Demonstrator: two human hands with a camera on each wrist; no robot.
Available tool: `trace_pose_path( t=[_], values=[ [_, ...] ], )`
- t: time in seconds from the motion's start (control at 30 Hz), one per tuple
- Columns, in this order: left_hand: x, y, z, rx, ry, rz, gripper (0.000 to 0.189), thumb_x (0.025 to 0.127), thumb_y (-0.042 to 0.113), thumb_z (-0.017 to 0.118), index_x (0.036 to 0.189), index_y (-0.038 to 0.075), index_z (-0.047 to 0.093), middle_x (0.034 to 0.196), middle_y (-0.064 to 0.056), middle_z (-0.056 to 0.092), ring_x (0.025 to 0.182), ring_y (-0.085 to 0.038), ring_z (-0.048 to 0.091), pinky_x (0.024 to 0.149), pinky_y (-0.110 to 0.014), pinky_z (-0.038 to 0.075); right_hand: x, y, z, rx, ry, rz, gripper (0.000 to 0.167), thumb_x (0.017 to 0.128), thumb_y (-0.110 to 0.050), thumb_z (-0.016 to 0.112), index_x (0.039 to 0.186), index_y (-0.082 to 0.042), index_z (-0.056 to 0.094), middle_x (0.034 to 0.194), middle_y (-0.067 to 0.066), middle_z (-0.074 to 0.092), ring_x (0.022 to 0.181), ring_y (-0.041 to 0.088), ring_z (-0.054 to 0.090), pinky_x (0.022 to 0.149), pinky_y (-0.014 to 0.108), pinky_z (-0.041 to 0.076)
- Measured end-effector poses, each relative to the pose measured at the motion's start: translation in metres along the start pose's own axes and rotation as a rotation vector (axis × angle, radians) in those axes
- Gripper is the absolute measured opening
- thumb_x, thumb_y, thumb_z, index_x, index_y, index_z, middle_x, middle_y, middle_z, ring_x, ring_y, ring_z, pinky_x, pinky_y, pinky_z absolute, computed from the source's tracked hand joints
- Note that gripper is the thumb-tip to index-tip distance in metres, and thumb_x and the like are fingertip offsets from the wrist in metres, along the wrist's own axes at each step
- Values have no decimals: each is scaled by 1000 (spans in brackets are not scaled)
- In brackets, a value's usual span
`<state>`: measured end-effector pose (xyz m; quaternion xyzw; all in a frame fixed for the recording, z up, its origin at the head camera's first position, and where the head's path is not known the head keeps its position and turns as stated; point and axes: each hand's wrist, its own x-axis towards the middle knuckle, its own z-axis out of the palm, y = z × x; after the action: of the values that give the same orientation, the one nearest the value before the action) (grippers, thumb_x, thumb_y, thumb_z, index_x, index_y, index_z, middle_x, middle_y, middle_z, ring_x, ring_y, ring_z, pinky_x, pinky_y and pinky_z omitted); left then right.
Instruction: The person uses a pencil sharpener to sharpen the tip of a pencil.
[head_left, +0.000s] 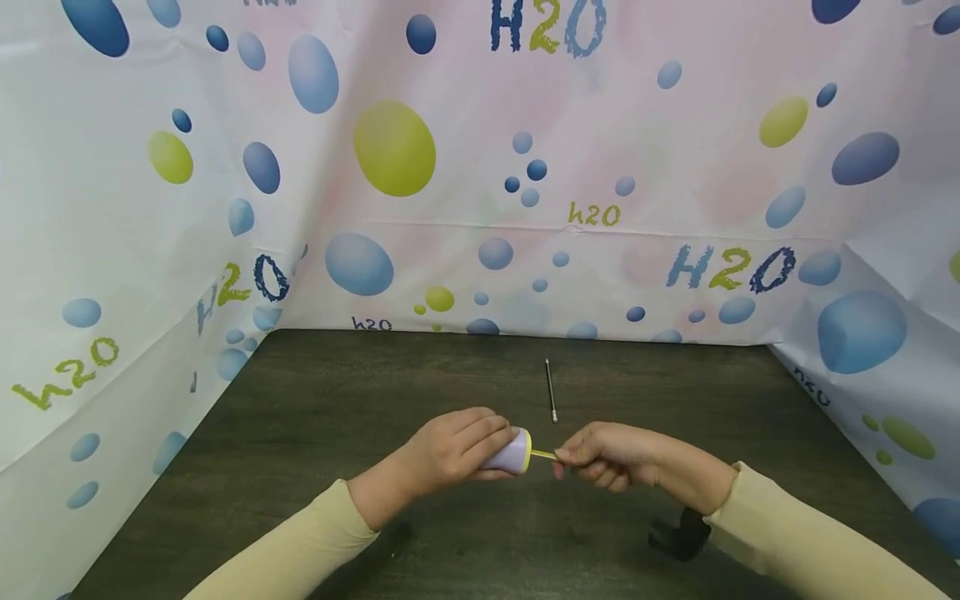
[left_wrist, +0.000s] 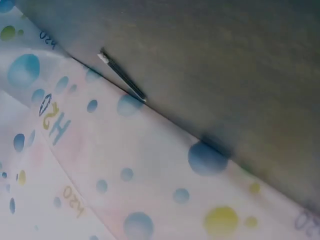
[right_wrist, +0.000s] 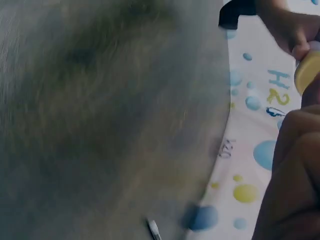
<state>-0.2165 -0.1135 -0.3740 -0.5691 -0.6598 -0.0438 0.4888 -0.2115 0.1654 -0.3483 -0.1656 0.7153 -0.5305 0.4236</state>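
Observation:
In the head view my left hand [head_left: 457,447] wraps round a small lilac cylinder [head_left: 507,454] with a yellow rim, held on its side above the table. From its right end a thin yellow pencil-like stick [head_left: 543,455] sticks out, and my right hand [head_left: 611,454] pinches the outer end of it between thumb and fingers. The cylinder's yellow end face [right_wrist: 306,75] shows in the right wrist view, partly hidden by the right hand's fingers [right_wrist: 295,165]. How deep the stick goes is hidden. My left hand is out of the left wrist view.
A dark pencil [head_left: 551,390] with a white tip lies on the dark table [head_left: 360,375] beyond my hands. A white sheet [head_left: 465,275] printed with blue and green bubbles hangs behind and along the sides. A black strap [head_left: 678,535] shows under the right wrist.

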Motion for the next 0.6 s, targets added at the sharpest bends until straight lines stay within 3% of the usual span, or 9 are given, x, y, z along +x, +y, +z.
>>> trace_pose_path(
  t=[0.07, 0.1, 0.13, 0.2, 0.3, 0.37, 0.47, 0.53, 0.6],
  values=[
    [1, 0, -3, -62, -58, -88, 56, 74, 42, 91, 110, 3, 72, 98, -3, 74, 89, -13, 71, 81, -24, 60, 0, 0, 0, -68, 30, -64, 30, 107, -24, 50, 100, -3, 70, 56, -11, 35, 45, 2, 22, 44, 20, 22],
    [3, 1, -4, -122, -110, -180, 56, 74, 42, 92, 110, 4, 72, 99, -3, 75, 89, -13, 71, 79, -24, 59, 0, -1, 1, -152, 89, -123, 31, 107, -25, 51, 103, -1, 71, 57, -10, 38, 47, 2, 25, 45, 21, 25],
    [5, 2, -6, -204, -172, -301, 55, 74, 40, 92, 111, 5, 72, 100, -3, 75, 88, -13, 70, 77, -23, 59, -1, -3, 3, -262, 170, -187, 33, 107, -27, 53, 107, 0, 71, 60, -10, 45, 49, 2, 31, 47, 21, 30],
    [10, 2, -9, -435, -297, -608, 49, 78, 35, 89, 113, 5, 73, 100, -6, 76, 83, -14, 68, 70, -23, 57, -3, -5, 7, -545, 366, -338, 31, 104, -29, 59, 110, -2, 73, 68, -7, 59, 54, 2, 41, 51, 22, 38],
    [17, -3, -11, -754, -448, -1065, 43, 88, 34, 80, 117, 3, 74, 101, -12, 76, 76, -12, 64, 64, -24, 52, -2, -4, 9, -1013, 623, -700, 30, 104, -35, 59, 102, -9, 74, 79, -5, 67, 60, 3, 52, 55, 19, 44],
    [19, -9, -12, -955, -517, -1296, 44, 93, 36, 74, 118, 0, 74, 99, -14, 75, 75, -11, 64, 68, -29, 56, -1, -3, 7, -1301, 784, -960, 31, 106, -35, 55, 97, -12, 73, 77, -5, 65, 60, 4, 52, 52, 17, 42],
    [22, -16, -12, -1208, -589, -1481, 48, 99, 38, 65, 117, -6, 73, 92, -11, 73, 73, -11, 65, 74, -34, 59, 3, 0, 0, -1587, 978, -1262, 40, 111, -35, 43, 94, -13, 71, 71, -4, 54, 57, 8, 45, 48, 18, 36],
    [24, -16, -13, -1347, -604, -1563, 48, 101, 37, 61, 115, -8, 71, 88, -7, 70, 70, -11, 66, 75, -36, 60, 4, 0, -3, -1675, 1033, -1355, 35, 110, -31, 47, 94, -12, 71, 69, -3, 52, 56, 10, 41, 46, 21, 35],
    [26, -16, -14, -1424, -609, -1606, 47, 102, 35, 60, 112, -10, 70, 84, -5, 68, 67, -11, 66, 72, -31, 59, 7, 1, -4, -1709, 1074, -1435, 33, 109, -29, 50, 91, -11, 71, 66, -3, 51, 54, 10, 40, 45, 21, 35]
  ],
)
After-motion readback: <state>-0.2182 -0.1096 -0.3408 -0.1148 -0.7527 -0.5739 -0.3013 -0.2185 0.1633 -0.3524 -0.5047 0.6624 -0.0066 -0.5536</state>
